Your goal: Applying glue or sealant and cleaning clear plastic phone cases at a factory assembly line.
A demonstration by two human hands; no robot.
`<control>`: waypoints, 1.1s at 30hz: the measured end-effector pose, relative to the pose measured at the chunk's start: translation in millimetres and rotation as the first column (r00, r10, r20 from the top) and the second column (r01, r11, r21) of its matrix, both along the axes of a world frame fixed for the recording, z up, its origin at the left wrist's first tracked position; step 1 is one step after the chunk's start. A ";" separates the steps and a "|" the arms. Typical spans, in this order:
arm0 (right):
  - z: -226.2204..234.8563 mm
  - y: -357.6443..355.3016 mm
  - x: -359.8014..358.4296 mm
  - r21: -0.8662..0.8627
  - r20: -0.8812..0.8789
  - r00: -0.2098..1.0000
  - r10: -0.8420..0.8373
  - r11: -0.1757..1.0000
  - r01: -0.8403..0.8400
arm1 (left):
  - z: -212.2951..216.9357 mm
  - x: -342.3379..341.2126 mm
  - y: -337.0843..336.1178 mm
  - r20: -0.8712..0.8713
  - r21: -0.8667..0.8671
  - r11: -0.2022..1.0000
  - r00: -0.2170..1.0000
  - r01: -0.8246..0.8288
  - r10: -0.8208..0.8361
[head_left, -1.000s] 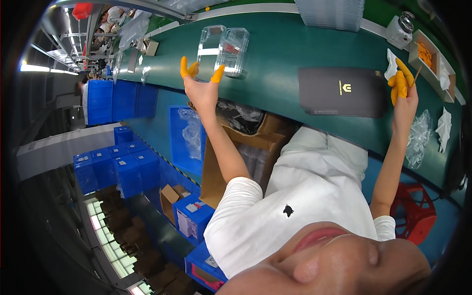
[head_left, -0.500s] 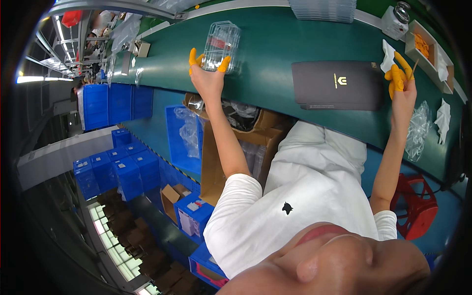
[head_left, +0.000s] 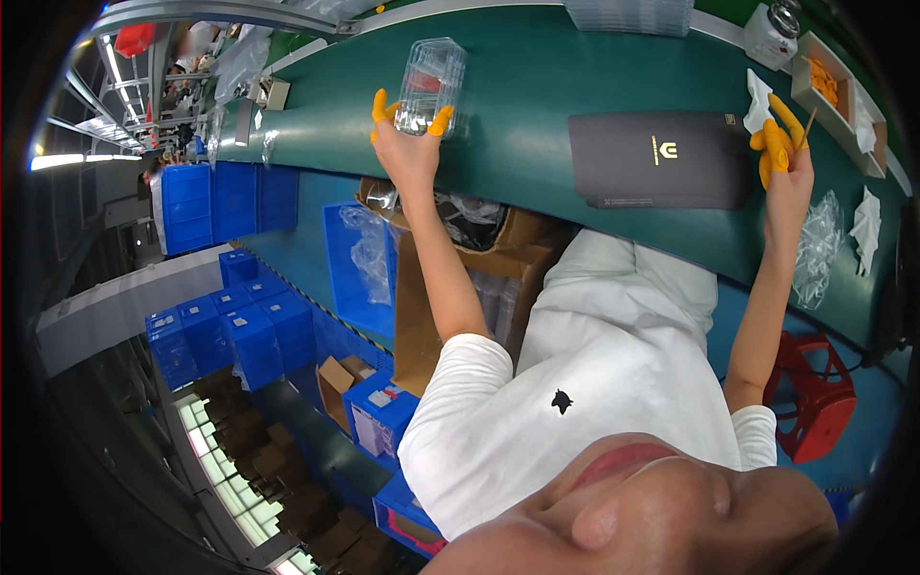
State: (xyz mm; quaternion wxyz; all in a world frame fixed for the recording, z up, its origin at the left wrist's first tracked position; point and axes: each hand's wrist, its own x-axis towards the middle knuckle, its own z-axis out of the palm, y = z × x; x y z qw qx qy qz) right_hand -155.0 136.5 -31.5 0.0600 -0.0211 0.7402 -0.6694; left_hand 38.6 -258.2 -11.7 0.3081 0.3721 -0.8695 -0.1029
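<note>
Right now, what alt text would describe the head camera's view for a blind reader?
A person's left hand holds a clear plastic container at a green tabletop while the right hand pinches a thin stick; a flat dark package lies between them. Both hands wear yellow finger covers.

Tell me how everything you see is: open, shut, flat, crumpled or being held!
Left hand: gripping the near end of the clear box
Right hand: holding a thin stick
Clear box: looks shut, on the table
Black packet: lying flat
Jar: metal top on
Small box: open, orange bits inside
Plastic wrap: crumpled
Cardboard box: open
Plastic trays: stacked
Blue boxes: bunched together
</note>
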 end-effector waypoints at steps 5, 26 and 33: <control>-1.0 -4.2 0.3 0.004 -0.011 0.998 -0.066 0.998 0.066 | 1.3 -1.3 0.3 0.027 -0.005 1.000 0.999 -0.018 0.018; -0.1 -2.2 3.2 -0.022 -0.005 1.000 -0.022 1.000 0.022 | 14.0 1.8 0.0 0.444 0.041 0.998 0.896 -0.052 0.029; 1.6 -1.5 -0.8 -0.036 -0.033 0.999 -0.015 0.999 0.014 | 19.7 -7.1 -0.5 0.475 0.050 0.997 0.880 -0.062 0.031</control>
